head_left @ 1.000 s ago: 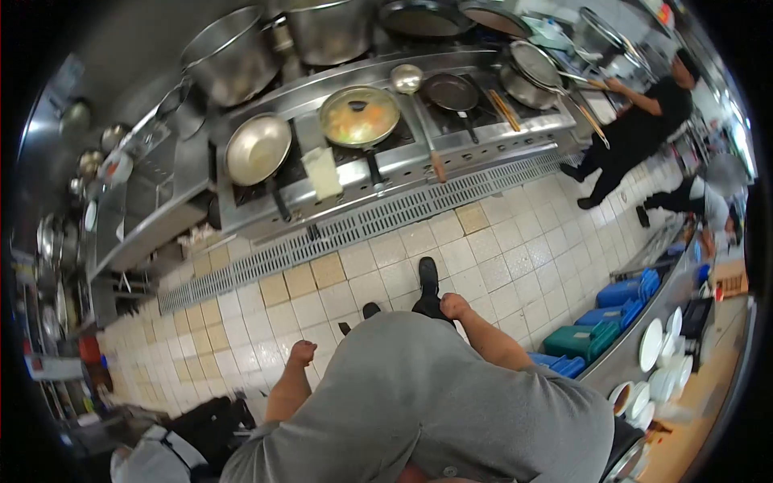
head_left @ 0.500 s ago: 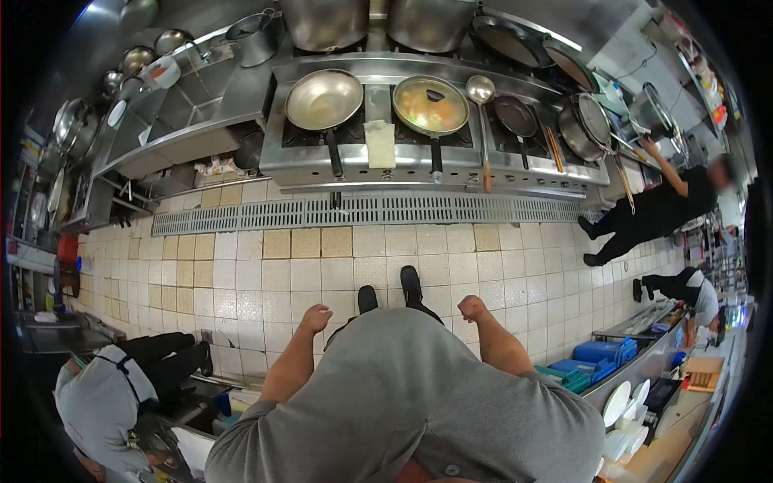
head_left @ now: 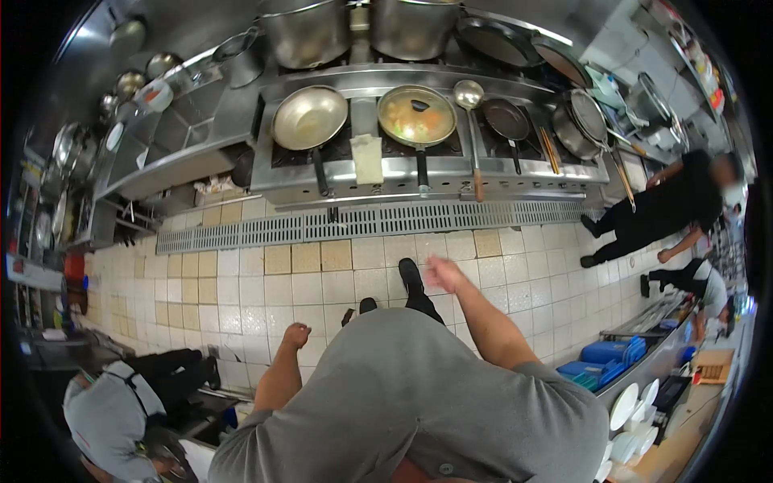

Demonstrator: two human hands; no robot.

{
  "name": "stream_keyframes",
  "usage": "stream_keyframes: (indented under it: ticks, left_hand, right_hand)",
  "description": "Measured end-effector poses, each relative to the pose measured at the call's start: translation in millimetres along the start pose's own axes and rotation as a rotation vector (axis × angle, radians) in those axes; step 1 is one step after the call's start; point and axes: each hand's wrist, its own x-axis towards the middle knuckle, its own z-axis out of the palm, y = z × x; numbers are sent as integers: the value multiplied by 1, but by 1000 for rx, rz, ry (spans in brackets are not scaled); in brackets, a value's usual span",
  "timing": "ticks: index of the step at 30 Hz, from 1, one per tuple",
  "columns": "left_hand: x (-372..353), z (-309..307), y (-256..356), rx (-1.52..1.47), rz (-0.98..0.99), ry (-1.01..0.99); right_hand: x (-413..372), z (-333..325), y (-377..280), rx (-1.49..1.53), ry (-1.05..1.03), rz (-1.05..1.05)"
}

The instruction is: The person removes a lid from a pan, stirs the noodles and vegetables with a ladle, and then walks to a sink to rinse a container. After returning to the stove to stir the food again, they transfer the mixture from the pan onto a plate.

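My left hand hangs low beside my body, above the tiled floor, its fingers curled in with nothing seen in them. Ahead of my body, my right hand is out over the floor, smeared by motion, so its fingers cannot be made out. Neither hand touches anything. On the stove in front stand an uncovered frying pan and a lidded pan with food inside. A folded cloth lies between their handles. To the right are a ladle and a small dark pan.
Large stock pots stand behind the burners. A floor grate runs along the stove. One person in black stands at the right; another person is at the lower left. Blue containers and white plates sit at the right.
My right hand has swung forward and inward; my left has dropped back a little. My right foot has stepped forward. The person in black has lowered an arm from the pot at right.
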Motion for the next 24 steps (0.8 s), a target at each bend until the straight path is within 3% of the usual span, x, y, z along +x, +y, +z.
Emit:
stream_keyframes:
  ticks: [2, 3, 4, 5, 6, 7, 8, 10, 11, 12, 13, 14, 15, 16, 17, 18, 19, 24]
  left_hand:
    - [-40, -17, 42, -95, -190, -7]
    - [38, 1, -57, 224, 286, -147]
    - [23, -3, -39, 477, 273, -153]
    - [9, -7, -15, 919, 525, -129]
    - [3, -11, 14, 775, 253, -301]
    - [29, 3, -19, 905, 533, -167]
    - [32, 10, -13, 1050, 793, 37]
    - [41, 18, 25, 194, 79, 95]
    - [51, 16, 48, 184, 103, 114]
    - [64, 13, 61, 163, 118, 137]
    - [70, 12, 88, 200, 288, 175]
    - [67, 10, 110, 131, 305, 231]
    - [43, 4, 163, 63, 325, 286]
    - [31, 0, 205, -13, 314, 181]
    - [-16, -3, 282, -160, 238, 202]
    - [39, 9, 233, -522, 387, 144]
    - [12, 3, 282, -289, 205, 202]
    - [18, 9, 289, -358, 125, 148]
  right_hand:
    - [16, 9, -69, 263, 4, -120]
    - [15, 18, -115, 344, 6, -161]
    - [17, 27, -151, 424, 0, -166]
    - [26, 32, -179, 509, -9, -171]
    - [44, 29, -200, 551, -114, -212]
    - [55, 34, -219, 590, -154, -232]
    - [66, 37, -237, 631, -186, -256]
    - [84, 38, -255, 550, -27, -117]
    - [88, 40, -253, 569, -5, -150]
    - [84, 39, -251, 401, 91, -281]
    - [80, 34, -251, 341, 124, -318]
    - [78, 29, -250, 266, 146, -347]
    - [77, 25, -251, 240, 158, -345]
    - [78, 23, -252, 208, 167, -344]
    - [82, 21, -251, 183, 172, -361]
    - [82, 20, -249, 163, 153, -348]
    - [83, 20, -250, 210, 143, -352]
    - [82, 27, -257, 251, 148, -318]
